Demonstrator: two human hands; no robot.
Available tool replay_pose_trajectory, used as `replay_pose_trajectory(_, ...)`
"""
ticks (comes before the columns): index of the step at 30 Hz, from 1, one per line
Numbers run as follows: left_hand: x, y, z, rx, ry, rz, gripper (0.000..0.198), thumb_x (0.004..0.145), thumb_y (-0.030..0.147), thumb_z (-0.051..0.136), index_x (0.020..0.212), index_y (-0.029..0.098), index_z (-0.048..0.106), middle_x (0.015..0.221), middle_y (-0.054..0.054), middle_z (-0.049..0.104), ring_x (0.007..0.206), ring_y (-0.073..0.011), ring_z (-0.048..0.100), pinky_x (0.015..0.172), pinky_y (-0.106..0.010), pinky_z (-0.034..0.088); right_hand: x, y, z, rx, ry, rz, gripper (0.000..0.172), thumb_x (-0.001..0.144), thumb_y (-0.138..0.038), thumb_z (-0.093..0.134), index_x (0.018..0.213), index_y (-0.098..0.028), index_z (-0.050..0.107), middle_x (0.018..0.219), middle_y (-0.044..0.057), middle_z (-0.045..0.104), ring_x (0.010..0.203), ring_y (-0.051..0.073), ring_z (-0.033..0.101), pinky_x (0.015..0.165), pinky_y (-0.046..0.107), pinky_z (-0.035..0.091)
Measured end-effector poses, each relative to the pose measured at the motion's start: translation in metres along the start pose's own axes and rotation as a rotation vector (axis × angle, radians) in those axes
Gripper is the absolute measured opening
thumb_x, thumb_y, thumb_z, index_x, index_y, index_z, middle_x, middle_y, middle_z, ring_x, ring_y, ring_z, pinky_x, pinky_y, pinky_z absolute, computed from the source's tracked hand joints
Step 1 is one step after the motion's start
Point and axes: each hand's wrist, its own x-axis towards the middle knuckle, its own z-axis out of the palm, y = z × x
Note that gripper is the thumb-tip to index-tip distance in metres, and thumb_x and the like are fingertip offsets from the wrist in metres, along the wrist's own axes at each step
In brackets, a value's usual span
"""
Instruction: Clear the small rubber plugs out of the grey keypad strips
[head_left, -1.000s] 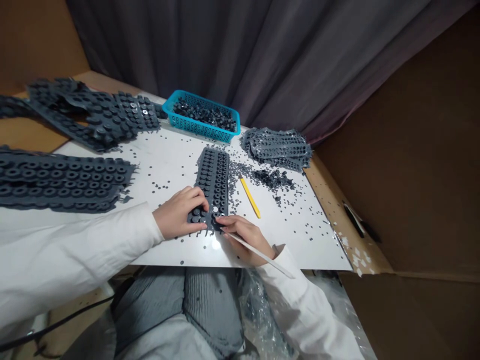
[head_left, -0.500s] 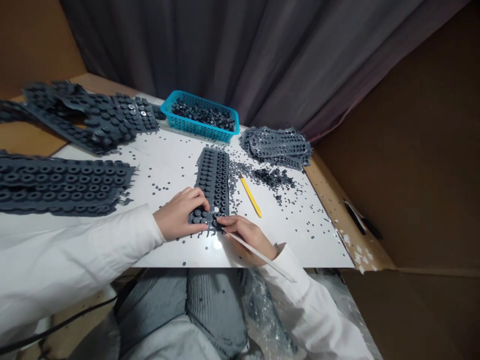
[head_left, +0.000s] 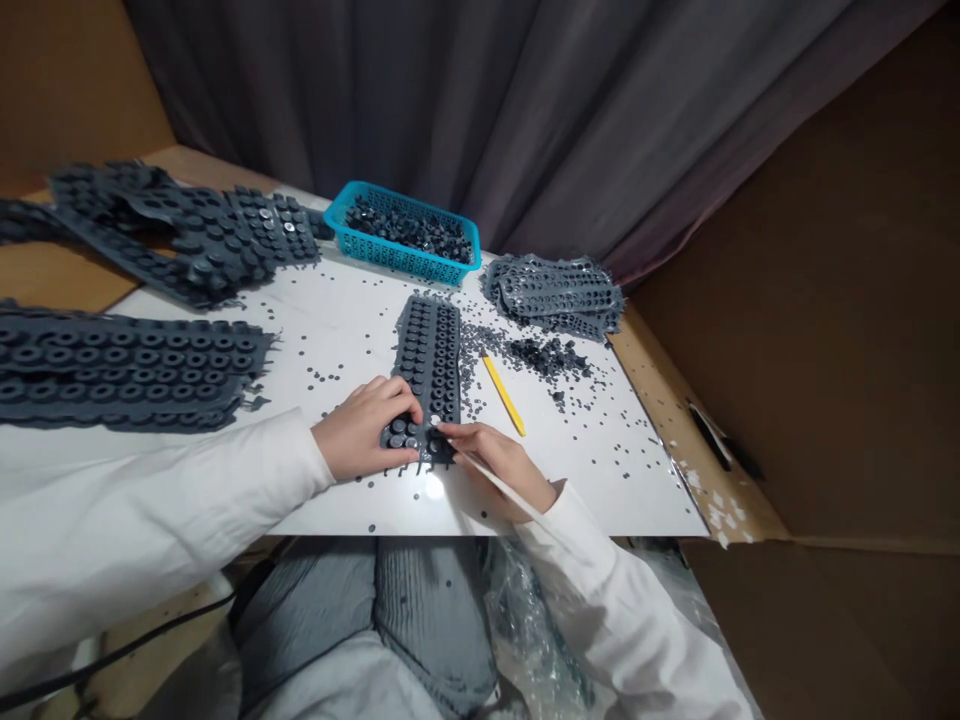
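A dark grey rubber sheet of round pads (head_left: 429,352) lies lengthwise on the white table top (head_left: 330,330). My left hand (head_left: 366,430) rests curled on the sheet's near left corner and presses it down. My right hand (head_left: 496,462) pinches a thin white stick (head_left: 501,482) like a pen, its tip on the sheet's near edge. Tiny grey punched bits (head_left: 480,350) lie scattered around the sheet.
A blue basket (head_left: 402,240) of loose grey pads stands at the back. Stacks of grey rubber sheets lie at the left (head_left: 127,365), back left (head_left: 187,230) and back right (head_left: 555,292). A yellow stick (head_left: 502,395) and a pile of pads (head_left: 547,355) lie to the right. Cardboard walls (head_left: 825,330) close the right.
My right hand has shifted slightly up and left along the sheet's near edge with the white stick. My left hand stays pressed on the sheet.
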Motion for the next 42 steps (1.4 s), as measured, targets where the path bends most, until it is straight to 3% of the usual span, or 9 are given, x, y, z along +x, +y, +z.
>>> replay_pose_trajectory(3, 0.0, -0.001, 0.0, -0.01, 0.012, 0.005, 0.027, 0.076, 0.038, 0.064, 0.096, 0.022, 0.056, 0.101, -0.004, 0.051, 0.096, -0.024, 0.048, 0.085, -0.038, 0.04, -0.004, -0.003, -0.004, 0.132, -0.051, -0.007, 0.006, 0.092, -0.017, 0.047, 0.095, -0.019, 0.052, 0.12, 0.016, 0.063, 0.107, 0.02, 0.062, 0.087, 0.037, 0.055)
replay_pose_trajectory(7, 0.0, -0.001, 0.0, -0.02, 0.014, 0.008, 0.028, 0.076, 0.039, 0.065, 0.096, 0.021, 0.056, 0.1, -0.004, 0.052, 0.096, -0.0243, 0.048, 0.085, -0.039, 0.04, -0.004, -0.004, -0.004, 0.139, -0.059, -0.01, 0.007, 0.092, -0.015, 0.046, 0.095, -0.019, 0.051, 0.114, 0.016, 0.064, 0.107, 0.021, 0.061, 0.086, 0.038, 0.055)
replay_pose_trajectory(14, 0.0, 0.0, 0.0, -0.018, 0.002, -0.009, 0.027, 0.075, 0.038, 0.065, 0.095, 0.021, 0.056, 0.1, -0.004, 0.051, 0.097, -0.0248, 0.048, 0.085, -0.038, 0.04, -0.002, 0.003, 0.008, -0.166, -0.058, -0.117, 0.014, 0.095, -0.014, 0.04, 0.094, -0.019, 0.053, 0.119, 0.015, 0.062, 0.099, 0.02, 0.06, 0.083, 0.039, 0.055)
replay_pose_trajectory(23, 0.0, 0.002, 0.0, -0.019, 0.001, -0.032, 0.028, 0.075, 0.038, 0.065, 0.095, 0.022, 0.056, 0.1, -0.004, 0.051, 0.097, -0.0248, 0.047, 0.085, -0.038, 0.038, 0.003, 0.003, 0.014, -0.325, -0.015, -0.131, 0.019, 0.097, -0.016, 0.037, 0.096, -0.017, 0.056, 0.12, 0.015, 0.06, 0.094, 0.02, 0.058, 0.081, 0.037, 0.054)
replay_pose_trajectory(27, 0.0, 0.002, 0.001, -0.017, 0.013, -0.039, 0.028, 0.074, 0.038, 0.066, 0.095, 0.022, 0.056, 0.1, -0.003, 0.051, 0.096, -0.0248, 0.047, 0.085, -0.038, 0.038, 0.004, 0.002, 0.016, -0.309, -0.018, -0.067, 0.022, 0.097, -0.017, 0.036, 0.1, -0.02, 0.057, 0.12, 0.011, 0.059, 0.095, 0.02, 0.058, 0.083, 0.037, 0.054)
replay_pose_trajectory(31, 0.0, 0.001, 0.001, -0.026, 0.022, -0.035, 0.029, 0.074, 0.04, 0.066, 0.095, 0.022, 0.056, 0.1, -0.003, 0.052, 0.096, -0.0251, 0.048, 0.084, -0.039, 0.038, 0.004, 0.001, 0.019, -0.239, -0.033, 0.012, 0.024, 0.097, -0.019, 0.035, 0.101, -0.019, 0.059, 0.122, 0.014, 0.058, 0.099, 0.023, 0.058, 0.086, 0.042, 0.053)
replay_pose_trajectory(37, 0.0, 0.0, 0.002, -0.032, 0.033, -0.045, 0.028, 0.072, 0.039, 0.066, 0.093, 0.023, 0.057, 0.098, -0.003, 0.052, 0.095, -0.0255, 0.048, 0.083, -0.039, 0.039, 0.006, 0.007, 0.024, -0.079, 0.057, 0.165, 0.023, 0.096, -0.022, 0.036, 0.108, -0.02, 0.056, 0.128, 0.011, 0.056, 0.118, 0.02, 0.054, 0.098, 0.039, 0.049)
replay_pose_trajectory(42, 0.0, -0.002, 0.002, -0.027, 0.028, -0.023, 0.029, 0.073, 0.04, 0.067, 0.094, 0.023, 0.057, 0.1, -0.004, 0.052, 0.095, -0.025, 0.048, 0.084, -0.039, 0.039, 0.007, 0.009, 0.02, 0.121, 0.256, 0.276, 0.014, 0.096, -0.027, 0.041, 0.093, -0.021, 0.053, 0.118, 0.011, 0.064, 0.106, 0.019, 0.063, 0.08, 0.032, 0.056)
